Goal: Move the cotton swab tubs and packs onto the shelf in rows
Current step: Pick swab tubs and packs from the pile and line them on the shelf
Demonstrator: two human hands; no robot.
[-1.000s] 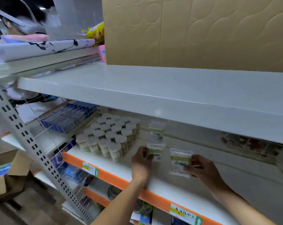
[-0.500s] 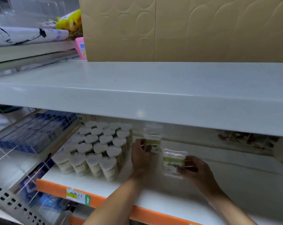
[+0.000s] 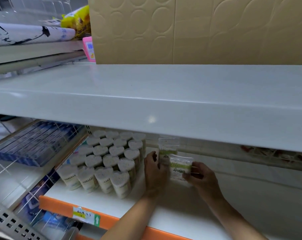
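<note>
Several cotton swab tubs [image 3: 110, 161] stand in tight rows on the left of the white shelf [image 3: 181, 215]. Just right of them, a clear cotton swab pack [image 3: 165, 149] with a green label stands upright deep on the shelf, and my left hand [image 3: 154, 172] holds its left side. A second, similar pack [image 3: 179, 168] stands slightly nearer and to the right, pinched at its right edge by my right hand [image 3: 202, 177]. The two packs overlap in view.
A thick white shelf board [image 3: 164, 108] overhangs low above the packs. Blue boxes [image 3: 34, 144] sit behind a wire divider [image 3: 65, 153] on the left. An orange price rail [image 3: 112, 220] edges the shelf front. A beige embossed panel [image 3: 198, 30] stands above.
Both hands have pushed the two packs deeper onto the shelf, closer to the tubs and to each other. The camera has moved in and lower, toward the shelf.
</note>
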